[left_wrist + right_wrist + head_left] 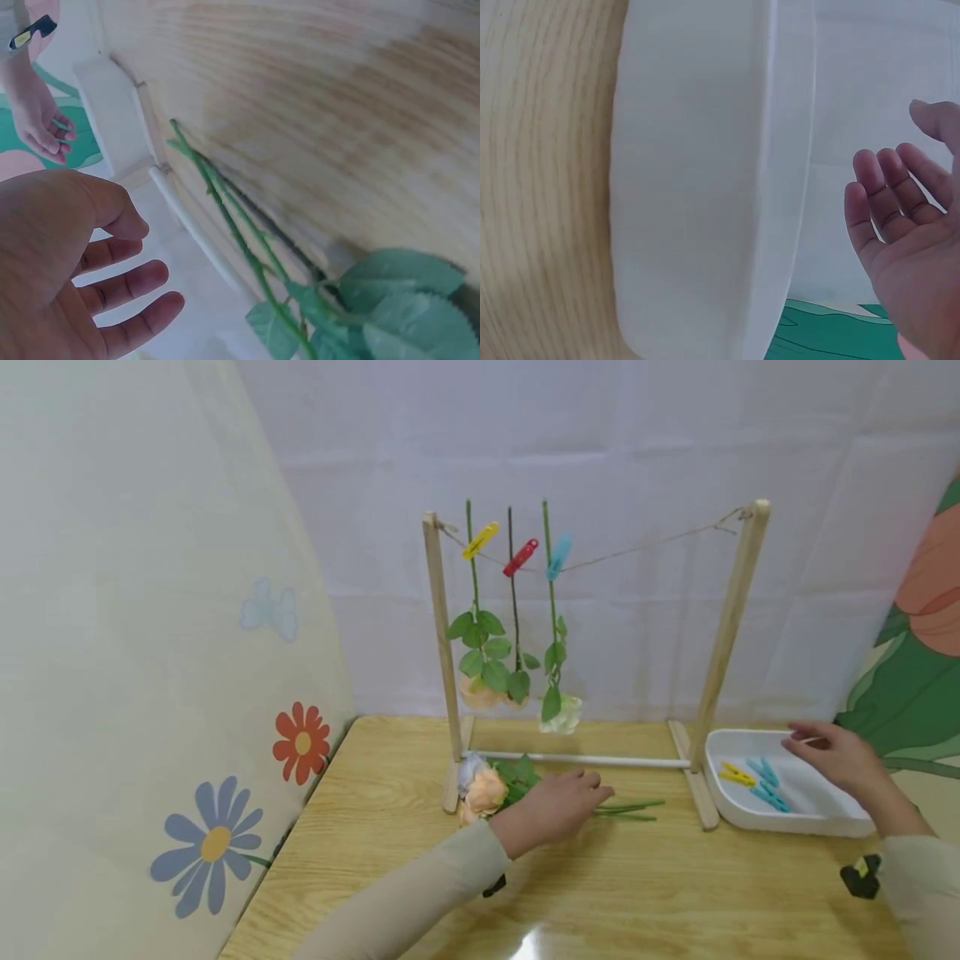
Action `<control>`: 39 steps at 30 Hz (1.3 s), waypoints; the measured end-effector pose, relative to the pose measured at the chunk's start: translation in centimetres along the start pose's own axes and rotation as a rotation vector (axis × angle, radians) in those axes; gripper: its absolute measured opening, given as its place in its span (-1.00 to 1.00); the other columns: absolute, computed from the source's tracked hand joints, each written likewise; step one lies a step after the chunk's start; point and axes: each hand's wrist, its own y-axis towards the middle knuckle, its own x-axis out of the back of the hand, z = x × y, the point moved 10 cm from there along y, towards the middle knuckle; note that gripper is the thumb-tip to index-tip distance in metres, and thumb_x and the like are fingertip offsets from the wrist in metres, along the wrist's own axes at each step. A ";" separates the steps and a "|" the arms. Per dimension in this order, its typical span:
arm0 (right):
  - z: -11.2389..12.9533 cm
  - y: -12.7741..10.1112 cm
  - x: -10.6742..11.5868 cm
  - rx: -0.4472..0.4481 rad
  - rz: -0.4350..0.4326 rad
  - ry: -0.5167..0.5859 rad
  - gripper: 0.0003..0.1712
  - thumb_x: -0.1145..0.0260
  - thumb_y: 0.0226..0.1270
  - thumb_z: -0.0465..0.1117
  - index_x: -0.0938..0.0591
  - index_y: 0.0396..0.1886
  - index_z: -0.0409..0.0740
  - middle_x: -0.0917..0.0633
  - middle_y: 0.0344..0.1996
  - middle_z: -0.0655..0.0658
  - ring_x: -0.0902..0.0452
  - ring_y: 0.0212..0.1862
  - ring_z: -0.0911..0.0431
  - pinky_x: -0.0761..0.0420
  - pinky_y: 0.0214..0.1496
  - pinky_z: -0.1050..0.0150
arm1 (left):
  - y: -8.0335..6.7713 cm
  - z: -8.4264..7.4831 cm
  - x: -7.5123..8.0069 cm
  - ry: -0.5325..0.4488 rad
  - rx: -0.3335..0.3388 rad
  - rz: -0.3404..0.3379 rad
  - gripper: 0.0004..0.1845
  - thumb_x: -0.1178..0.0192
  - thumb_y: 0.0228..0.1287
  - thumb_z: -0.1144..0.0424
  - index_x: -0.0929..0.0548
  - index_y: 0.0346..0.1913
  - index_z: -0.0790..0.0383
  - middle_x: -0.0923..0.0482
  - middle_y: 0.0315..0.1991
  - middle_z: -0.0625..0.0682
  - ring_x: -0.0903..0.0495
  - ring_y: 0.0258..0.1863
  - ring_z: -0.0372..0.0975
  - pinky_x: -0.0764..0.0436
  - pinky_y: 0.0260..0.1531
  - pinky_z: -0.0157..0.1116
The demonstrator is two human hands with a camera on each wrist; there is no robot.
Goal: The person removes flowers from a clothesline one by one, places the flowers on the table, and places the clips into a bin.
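My left hand hovers just above the cut stems of several artificial roses on the table, its fingers loosely bent around nothing. A peach rose and a pale bluish rose lie to its left, with green leaves partly under the hand. Over the right part of a white tray is my right hand, fingers relaxed and holding nothing. Inside the tray lie a yellow clothespin and two blue clothespins.
A wooden frame carries a sagging string. Three roses hang head down from it, clipped by a yellow clothespin, a red clothespin and a blue clothespin. A white rod joins the frame's feet.
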 end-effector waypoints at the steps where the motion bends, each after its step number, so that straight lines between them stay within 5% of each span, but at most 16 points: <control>1: 0.2 0.0 0.1 -0.001 -0.003 -0.001 -0.24 -0.01 0.39 0.16 -0.32 0.23 -0.45 -0.46 0.02 -0.52 -0.40 0.00 -0.34 -0.46 -0.15 -0.15 | 0.0 0.2 0.3 -0.013 0.005 -0.005 -0.53 -0.09 0.32 0.24 -0.36 0.28 -0.05 -0.46 -0.04 -0.09 -0.48 -0.11 -0.28 -0.46 -0.59 -0.49; 10: 2.8 0.1 1.3 0.068 -0.059 0.018 -0.31 -0.04 0.40 0.10 -0.35 0.23 -0.39 -0.51 -0.01 -0.48 -0.42 -0.01 -0.28 -0.48 -0.17 -0.13 | -0.1 1.8 2.5 -0.017 0.043 -0.083 -0.52 -0.10 0.28 0.22 -0.38 0.27 -0.06 -0.47 -0.02 -0.09 -0.50 -0.18 -0.26 -0.42 -0.63 -0.46; 14: 3.9 0.0 1.8 0.104 -0.083 0.036 -0.36 -0.08 0.39 0.07 -0.38 0.23 -0.34 -0.54 -0.02 -0.43 -0.48 -0.15 0.25 -0.51 -0.20 -0.02 | -0.1 2.8 3.2 -0.060 0.070 -0.088 -0.50 -0.06 0.28 0.24 -0.35 0.29 -0.07 -0.46 0.00 -0.10 -0.48 -0.15 -0.27 -0.43 -0.60 -0.47; 18: 4.9 -0.2 2.2 0.115 -0.083 0.071 -0.36 -0.10 0.38 0.05 -0.37 0.25 -0.33 -0.54 0.00 -0.41 -0.22 -0.29 0.70 -0.51 -0.26 0.33 | -0.2 3.7 3.9 -0.121 0.107 -0.069 -0.49 -0.04 0.30 0.24 -0.32 0.31 -0.06 -0.43 0.06 -0.09 -0.47 -0.10 -0.27 -0.40 -0.63 -0.50; 21: 5.8 -0.2 2.3 0.124 -0.077 0.101 -0.36 -0.10 0.38 0.04 -0.36 0.26 -0.34 -0.52 0.03 -0.41 -0.22 -0.28 0.73 -0.43 -0.32 0.55 | -0.2 4.1 4.5 -0.142 0.119 -0.074 -0.49 -0.04 0.31 0.23 -0.32 0.32 -0.05 -0.43 0.08 -0.09 -0.47 -0.09 -0.27 -0.43 -0.58 -0.50; 28: 7.8 -0.1 2.7 0.137 -0.064 0.129 -0.34 -0.11 0.37 0.07 -0.36 0.27 -0.31 -0.54 0.05 -0.36 -0.28 -0.26 0.70 -0.43 -0.30 0.59 | -0.5 5.1 6.6 -0.147 0.115 -0.165 -0.49 -0.06 0.27 0.23 -0.33 0.30 -0.01 -0.42 0.03 -0.07 -0.45 -0.13 -0.25 -0.50 -0.48 -0.45; 35: 9.7 -0.1 3.2 0.132 -0.081 0.186 -0.36 -0.15 0.31 0.13 -0.41 0.25 -0.15 -0.51 -0.15 0.34 -0.37 -0.21 0.64 -0.43 -0.25 0.65 | -1.0 6.3 9.3 -0.133 0.119 -0.284 -0.50 -0.11 0.24 0.22 -0.37 0.26 0.04 -0.47 0.04 -0.04 -0.52 -0.13 -0.23 -0.54 -0.47 -0.43; 39: 10.9 -0.1 3.4 0.145 -0.086 0.214 -0.36 -0.16 0.29 0.14 -0.42 0.25 -0.10 -0.52 -0.12 0.31 -0.40 -0.18 0.61 -0.44 -0.24 0.64 | -1.1 7.0 10.0 -0.131 0.136 -0.288 -0.51 -0.11 0.24 0.20 -0.38 0.26 0.05 -0.48 0.06 -0.03 -0.51 -0.11 -0.21 -0.57 -0.36 -0.38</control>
